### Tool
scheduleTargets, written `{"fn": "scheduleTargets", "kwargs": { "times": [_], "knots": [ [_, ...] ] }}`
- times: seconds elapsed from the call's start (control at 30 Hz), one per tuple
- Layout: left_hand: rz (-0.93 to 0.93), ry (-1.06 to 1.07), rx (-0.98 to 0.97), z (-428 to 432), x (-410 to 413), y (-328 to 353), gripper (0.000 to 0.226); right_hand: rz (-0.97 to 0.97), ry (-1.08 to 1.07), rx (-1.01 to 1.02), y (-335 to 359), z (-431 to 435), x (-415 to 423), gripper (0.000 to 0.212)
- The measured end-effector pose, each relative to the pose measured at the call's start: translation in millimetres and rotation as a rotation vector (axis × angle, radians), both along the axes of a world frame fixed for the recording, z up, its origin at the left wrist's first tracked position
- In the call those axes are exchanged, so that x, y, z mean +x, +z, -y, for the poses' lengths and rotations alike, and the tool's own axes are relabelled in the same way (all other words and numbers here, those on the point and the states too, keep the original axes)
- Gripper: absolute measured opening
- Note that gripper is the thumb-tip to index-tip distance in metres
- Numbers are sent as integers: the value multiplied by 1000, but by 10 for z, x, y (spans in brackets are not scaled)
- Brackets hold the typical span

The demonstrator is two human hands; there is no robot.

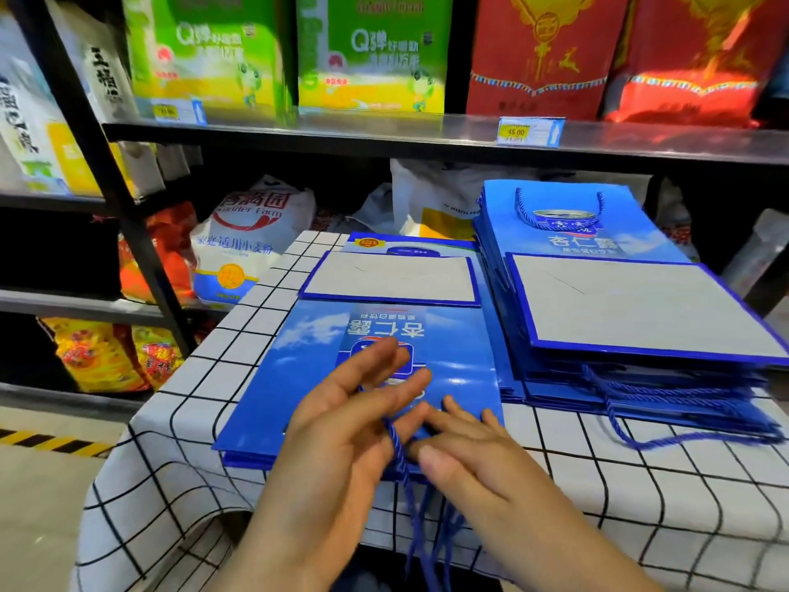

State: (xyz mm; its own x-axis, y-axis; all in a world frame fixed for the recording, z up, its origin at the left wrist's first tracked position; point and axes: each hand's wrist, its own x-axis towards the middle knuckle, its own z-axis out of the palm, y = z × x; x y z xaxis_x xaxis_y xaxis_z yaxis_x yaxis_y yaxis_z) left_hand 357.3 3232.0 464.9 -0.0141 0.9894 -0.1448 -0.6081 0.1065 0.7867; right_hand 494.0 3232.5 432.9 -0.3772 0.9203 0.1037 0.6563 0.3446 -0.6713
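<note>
A flat blue paper gift bag (307, 378) lies on the checked tablecloth (183, 425), its printed side up and its opening toward me. Blue rope handles (416, 519) hang from its near edge over the table's front. My left hand (341, 425) hovers over the bag's near edge with fingers spread and straight, and one rope runs up between them. My right hand (474, 455) lies beside it, its straight fingers touching the bag's near edge and its thumb next to the rope.
A thick stack of folded blue bags (619, 309) sits at the right, ropes trailing forward. Another folded bag (388, 277) lies behind the near one. Black store shelves (299, 132) hold green and red boxes, and a flour sack (252, 245) sits lower left.
</note>
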Motion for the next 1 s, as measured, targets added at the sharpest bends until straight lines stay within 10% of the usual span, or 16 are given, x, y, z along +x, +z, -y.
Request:
{"fn": "scheduleTargets", "kwargs": {
  "times": [0.17,0.5,1.0],
  "knots": [
    [76,-60,-4,-102,74,31,51,-60,1,1,-51,48,-133,40],
    [-342,-70,159,35,-34,-80,51,-599,-178,-158,539,-346,-91,31],
    [-642,76,177,-112,-30,64,18,-542,-224,-159,456,-287,56,3]
  ]
}}
